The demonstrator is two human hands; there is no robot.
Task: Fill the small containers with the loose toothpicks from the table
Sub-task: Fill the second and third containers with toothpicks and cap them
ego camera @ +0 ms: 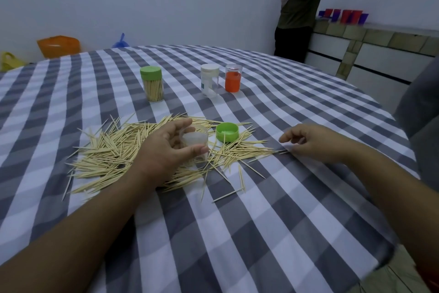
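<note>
Left hand (164,147) grips an open clear container (195,142) — fingers and thumb curled round it — above a heap of loose toothpicks (111,150) on a grey-and-white checked tablecloth (261,221). Right hand (311,142) hovers at the heap's right edge, fingers loosely curled, holding nothing. Just beside the container lies an upturned green lid (227,132). Farther back stand a green-capped jar (152,83) full of toothpicks, a white-capped jar (209,80) and an orange-lidded jar (233,78) — the last two close together.
</note>
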